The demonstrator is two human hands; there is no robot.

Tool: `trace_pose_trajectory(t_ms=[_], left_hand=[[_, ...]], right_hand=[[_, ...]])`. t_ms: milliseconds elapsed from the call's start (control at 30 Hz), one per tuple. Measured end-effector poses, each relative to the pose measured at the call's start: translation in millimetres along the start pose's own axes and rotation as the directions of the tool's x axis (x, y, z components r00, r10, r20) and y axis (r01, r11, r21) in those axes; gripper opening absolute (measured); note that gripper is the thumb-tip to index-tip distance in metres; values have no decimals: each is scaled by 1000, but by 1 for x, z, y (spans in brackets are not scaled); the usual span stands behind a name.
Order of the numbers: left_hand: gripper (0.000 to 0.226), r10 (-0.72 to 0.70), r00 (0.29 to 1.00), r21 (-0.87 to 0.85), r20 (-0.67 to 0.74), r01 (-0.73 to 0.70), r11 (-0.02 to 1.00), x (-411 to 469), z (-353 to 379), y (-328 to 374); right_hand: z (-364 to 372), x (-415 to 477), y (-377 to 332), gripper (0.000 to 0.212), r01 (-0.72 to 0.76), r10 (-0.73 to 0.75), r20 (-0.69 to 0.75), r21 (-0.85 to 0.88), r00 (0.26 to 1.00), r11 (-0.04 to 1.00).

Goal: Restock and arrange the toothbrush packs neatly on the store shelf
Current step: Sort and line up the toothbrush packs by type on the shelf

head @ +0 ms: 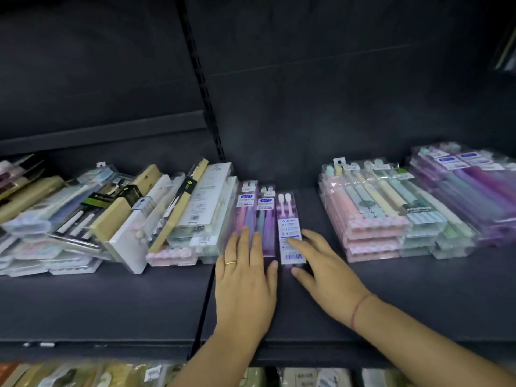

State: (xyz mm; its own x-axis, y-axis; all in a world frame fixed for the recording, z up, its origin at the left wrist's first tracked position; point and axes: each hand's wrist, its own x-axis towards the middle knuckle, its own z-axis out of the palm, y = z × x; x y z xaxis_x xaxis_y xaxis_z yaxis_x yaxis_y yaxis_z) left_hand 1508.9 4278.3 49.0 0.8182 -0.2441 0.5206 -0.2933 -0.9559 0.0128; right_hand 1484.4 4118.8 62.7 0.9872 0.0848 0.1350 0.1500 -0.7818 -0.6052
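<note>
Both hands lie flat and spread on the dark shelf point(418, 297) at the centre of the frame, gripping nothing. The left hand point(245, 280), with a gold ring on one finger, has its fingers extended and slightly apart; the fingertips rest on the near ends of two purple toothbrush packs point(255, 219) lying side by side. The right hand point(324, 263), a red thread around its wrist, is also open, its index finger laid over the lower part of a white-labelled pack point(290, 233) just right of the purple ones, its thumb on the shelf below that pack. At the left of the frame sits a jumbled heap of packs point(111, 216). At the right stand neater stacks of pink and green packs point(391, 213) and purple packs point(474, 188).
</note>
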Motion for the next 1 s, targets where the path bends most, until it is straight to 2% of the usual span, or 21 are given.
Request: trace_pose_trajectory(t_ms=[100,200,267,367,400,467,600,667,767,833,867,933,1000], left_hand=[[58,-35,999,-57,22,36,998,-1,-2,-5],[58,-44,999,-132,10,45,990,-1,-2,-6],[58,-30,1000,-168,3,30,985,-1,-3,-6],[55,6,1000,-178,-21,-9,984,-1,-4,-5],[54,17,999,-183,-32,-22,983,-2,-4,-5],[51,26,999,-198,-38,-33,980,-3,-4,-5],[52,-9,1000,-213,18,13,977,-3,-4,-4],[53,-22,999,-193,44,30,981,-2,-3,-3],[57,-14,998,-164,63,24,986,-3,-3,-4],[57,-6,999,-149,51,14,989,-3,-4,-4],[55,0,999,-141,38,6,990,-3,-3,-4],[50,14,1000,-138,9,-12,990,-3,1,-4],[55,14,1000,-141,1,-14,990,-3,3,-4]], right_hand=[[2,1,-11,57,-94,93,-37,-32,995,995],[4,5,-22,59,-185,162,-140,-166,977,969],[4,6,-26,46,-208,174,-206,-159,963,965],[2,3,-25,14,-241,217,-319,-36,922,970],[2,3,-24,11,-256,235,-343,-17,910,966],[3,4,-22,20,-280,252,-347,-32,903,960],[7,16,-26,61,-306,251,-261,-200,932,931],[9,24,-28,62,-303,240,-244,-265,940,916],[13,29,-33,52,-298,225,-271,-270,936,915],[14,26,-35,47,-303,235,-294,-211,926,929],[13,24,-35,44,-309,256,-320,-129,912,942],[8,19,-35,38,-323,337,-358,102,871,941],[2,14,-36,32,-322,454,-305,398,837,859]])
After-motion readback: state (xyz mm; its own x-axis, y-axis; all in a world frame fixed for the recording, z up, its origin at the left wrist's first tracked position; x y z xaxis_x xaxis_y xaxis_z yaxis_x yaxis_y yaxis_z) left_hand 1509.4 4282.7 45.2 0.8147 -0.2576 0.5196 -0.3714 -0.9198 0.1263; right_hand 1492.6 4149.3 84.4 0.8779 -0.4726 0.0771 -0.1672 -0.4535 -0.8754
